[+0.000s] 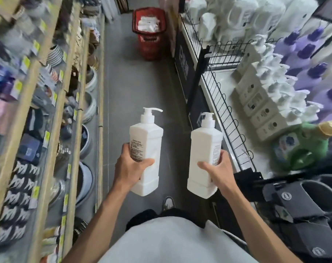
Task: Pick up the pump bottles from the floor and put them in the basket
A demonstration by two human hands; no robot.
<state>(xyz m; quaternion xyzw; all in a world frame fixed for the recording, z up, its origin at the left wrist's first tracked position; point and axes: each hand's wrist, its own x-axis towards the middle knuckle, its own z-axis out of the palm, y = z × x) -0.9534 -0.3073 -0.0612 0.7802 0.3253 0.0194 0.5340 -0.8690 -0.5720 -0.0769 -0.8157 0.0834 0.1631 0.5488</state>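
**Two bottles in hand, basket waiting up the aisle**

For this pair, the picking-up looks finished. The left hand [132,168] is wrapped round the lower body of the left pump bottle [146,147], thumb across the front and fingers behind. The right hand [219,168] clamps the right pump bottle [205,149] the same way. Both bottles are upright with pump heads on top, held clear of the floor [134,88] and well short of the red basket [150,48], with a gap between them. No other pump bottle shows on the floor between the person and the basket. As I judge it, what remains is the carry and the setting down.

The basket stands on the floor at the far end of the aisle, straight ahead of the bottles. It already holds white goods [148,23], too blurred to name, piled close to its rim. Room inside looks limited, so these two would probably have to rest on top.

The way to the basket is a bare strip of grey floor. Wooden-edged shelving [47,118] stacked with bowls runs back from the basket along one side. A black wire fence [225,118] fronting a shelf of more bottles runs back along the other. The right pump bottle is just beside that fence, so that is the edge to mind. One shoe [168,204] shows on the floor below the bottles, on their side away from the basket.
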